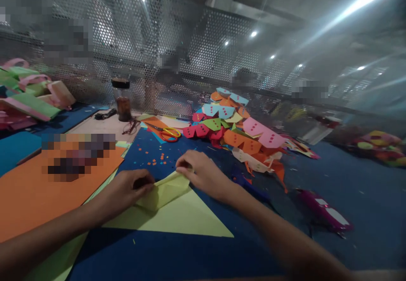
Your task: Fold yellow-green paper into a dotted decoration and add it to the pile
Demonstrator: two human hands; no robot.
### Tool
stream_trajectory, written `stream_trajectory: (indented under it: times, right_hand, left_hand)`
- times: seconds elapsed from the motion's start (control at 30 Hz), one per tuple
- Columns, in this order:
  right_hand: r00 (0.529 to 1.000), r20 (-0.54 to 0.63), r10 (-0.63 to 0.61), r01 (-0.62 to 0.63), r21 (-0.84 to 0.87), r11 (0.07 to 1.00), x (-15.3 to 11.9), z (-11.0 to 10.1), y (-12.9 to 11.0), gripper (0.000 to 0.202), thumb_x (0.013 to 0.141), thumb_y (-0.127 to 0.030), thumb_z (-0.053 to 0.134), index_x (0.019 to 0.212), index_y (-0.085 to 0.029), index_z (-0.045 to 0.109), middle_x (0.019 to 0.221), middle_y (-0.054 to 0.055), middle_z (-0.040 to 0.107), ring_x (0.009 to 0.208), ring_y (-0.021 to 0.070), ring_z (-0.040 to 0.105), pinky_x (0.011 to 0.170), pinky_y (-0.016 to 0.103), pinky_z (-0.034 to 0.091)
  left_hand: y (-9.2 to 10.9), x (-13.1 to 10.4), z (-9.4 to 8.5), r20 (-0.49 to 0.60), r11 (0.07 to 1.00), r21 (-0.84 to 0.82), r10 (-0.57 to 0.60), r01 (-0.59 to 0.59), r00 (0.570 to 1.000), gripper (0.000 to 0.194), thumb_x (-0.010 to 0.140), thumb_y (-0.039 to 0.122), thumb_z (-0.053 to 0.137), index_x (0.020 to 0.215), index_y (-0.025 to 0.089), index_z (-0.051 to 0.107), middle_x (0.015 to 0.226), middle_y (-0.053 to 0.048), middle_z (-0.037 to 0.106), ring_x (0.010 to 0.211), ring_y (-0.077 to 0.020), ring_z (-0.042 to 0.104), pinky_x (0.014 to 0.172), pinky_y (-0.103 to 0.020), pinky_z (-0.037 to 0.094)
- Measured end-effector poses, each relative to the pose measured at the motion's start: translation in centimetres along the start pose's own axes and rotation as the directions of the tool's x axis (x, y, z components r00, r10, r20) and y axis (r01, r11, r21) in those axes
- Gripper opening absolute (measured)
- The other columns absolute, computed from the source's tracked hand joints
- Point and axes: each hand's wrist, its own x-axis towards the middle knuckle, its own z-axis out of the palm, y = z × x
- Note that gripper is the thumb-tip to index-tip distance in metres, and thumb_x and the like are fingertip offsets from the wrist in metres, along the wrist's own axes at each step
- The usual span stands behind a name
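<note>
Yellow paper (173, 217), partly folded, lies at the lower centre of the frame, its raised flap pinched between two bare hands. Thumb and fingers of the left hand (131, 185) close on the flap's left end; fingertips of the right hand (201, 173) grip its right end, slightly higher. Under the flap, the sheet spreads flat into a broad point towards the lower right. For a clean fold, it seems best to keep both ends evenly taut, line up the edges before pressing, then crease from the middle outward; uneven pulling could skew or wrinkle the flap. Just beyond, small paper scraps (155, 161) dot the blue table (371, 188), with scissors (169, 134) behind them. Large orange paper (19, 209) fills the lower left. Right of centre rises a pile of cut coloured paper (242, 140); a lidded jar (123, 103) stands upper left.
</note>
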Motion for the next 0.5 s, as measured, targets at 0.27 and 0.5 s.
stream_trajectory:
  times: [0.27,0.5]
  right_hand:
    - [0.94,-0.144,0.311,-0.307,0.049,0.951,8.5,-1.8,7.1,0.039,0.108,-0.023,0.027,0.118,-0.011,0.063,0.105,0.012,0.073,0.093,0.0183,0.069,0.083,0.031,0.054]
    - [0.958,0.02,0.286,-0.276,-0.207,0.939,13.3,3.2,8.9,0.035,0.099,-0.036,0.063,0.129,-0.018,0.061,0.129,0.01,0.062,0.108,0.0238,0.065,0.091,0.045,0.057]
  left_hand:
    - [0.1,0.8,-0.8,-0.152,0.916,-0.372,-0.218,0.149,0.964,0.026,0.079,0.046,0.067,0.077,0.02,0.062,0.062,0.003,0.061,0.054,-0.0137,0.052,0.051,-0.023,0.033]
    - [-0.8,1.5,-0.5,-0.152,0.84,-0.526,-0.247,0.133,0.957,0.023,0.079,0.043,0.069,0.082,0.022,0.063,0.062,0.005,0.062,0.052,-0.0117,0.051,0.053,-0.022,0.036]
